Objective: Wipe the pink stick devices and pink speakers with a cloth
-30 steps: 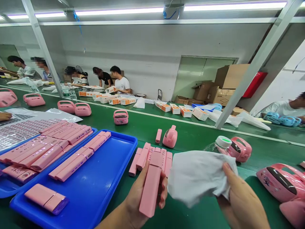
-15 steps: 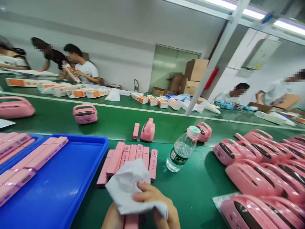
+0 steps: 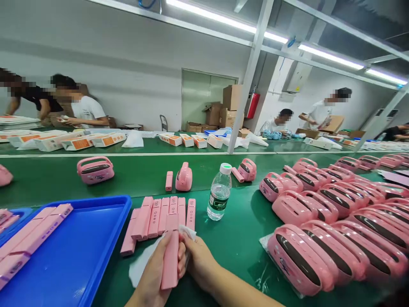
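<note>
"Green bench (image 3: 238, 243) under everything, right? What takes up most room on it, counting round the clock from the hands?"

"Pink cases (image 3: 334, 198), packed close together, from two to three o'clock. They have arched handles and dark windows."

"And the big blue thing at nine?"

"That's the tray (image 3: 73, 251). Pink bars (image 3: 32, 247) lie end to end along its left side; the right part is bare."

"What sits at twelve?"

"A row (image 3: 164, 215) of pink bars, side by side, just beyond the hands. The bottle (image 3: 219, 194) stands upright at one o'clock, apart from the row, a green and white cap on it."

"How are the hands?"

"Left (image 3: 155, 268) is curled round one bar, thumb along its near side, fingers wrapped behind. Right (image 3: 201, 260) is closed up against that bar's right side, thumb and fingers pinching the cloth (image 3: 142, 264)."

"Where does the cloth go?"

"White folds show by the right thumb, and more hangs out at the left hand's outer side. Part is hidden."

"And the held bar (image 3: 171, 260)?"

"Between the hands, tilted, its top pointing to twelve in front of the row."
</note>
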A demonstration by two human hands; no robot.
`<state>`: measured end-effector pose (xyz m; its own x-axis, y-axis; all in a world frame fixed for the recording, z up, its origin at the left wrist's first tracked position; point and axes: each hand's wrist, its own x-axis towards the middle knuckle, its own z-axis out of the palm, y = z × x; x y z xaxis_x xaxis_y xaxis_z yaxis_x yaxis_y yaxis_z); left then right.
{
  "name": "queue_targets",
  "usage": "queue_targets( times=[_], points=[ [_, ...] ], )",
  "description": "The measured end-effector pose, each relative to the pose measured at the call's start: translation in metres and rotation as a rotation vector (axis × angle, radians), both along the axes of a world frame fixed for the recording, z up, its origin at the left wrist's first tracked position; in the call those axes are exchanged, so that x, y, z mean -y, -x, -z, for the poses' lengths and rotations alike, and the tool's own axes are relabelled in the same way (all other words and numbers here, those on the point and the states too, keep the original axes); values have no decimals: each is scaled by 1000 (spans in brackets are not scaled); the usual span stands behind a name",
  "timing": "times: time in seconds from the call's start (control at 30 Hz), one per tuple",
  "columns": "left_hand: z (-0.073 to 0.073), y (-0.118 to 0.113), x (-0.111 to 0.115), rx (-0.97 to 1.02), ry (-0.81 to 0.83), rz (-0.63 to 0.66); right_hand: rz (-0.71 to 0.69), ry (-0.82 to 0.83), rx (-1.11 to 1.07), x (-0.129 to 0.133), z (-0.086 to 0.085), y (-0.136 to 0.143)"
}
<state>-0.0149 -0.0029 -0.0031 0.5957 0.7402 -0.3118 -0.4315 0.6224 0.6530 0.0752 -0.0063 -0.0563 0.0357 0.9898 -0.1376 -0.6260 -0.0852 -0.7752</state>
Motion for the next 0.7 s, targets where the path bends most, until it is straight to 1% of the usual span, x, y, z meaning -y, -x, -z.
queue_targets(
  times=[0.07,0.13,0.23,0.33,0.53,0.7],
  points=[
    [1,0,-5,-3,16,-13,33,-1,-38,-2,-3,-4],
    [4,2,-10,-39,22,-76,40,4,-82,-5,-8,-10],
    [9,6,-16,-89,-10,-146,14,33,-150,-10,-13,-21],
    [15,7,-19,-109,-50,-184,0,66,-203,-13,-15,-29],
    [26,-1,-18,-139,-80,-182,-59,38,-195,-11,-14,-30],
    [30,-1,-18,-106,-87,-195,-97,55,-131,-11,-9,-27]
  ],
)
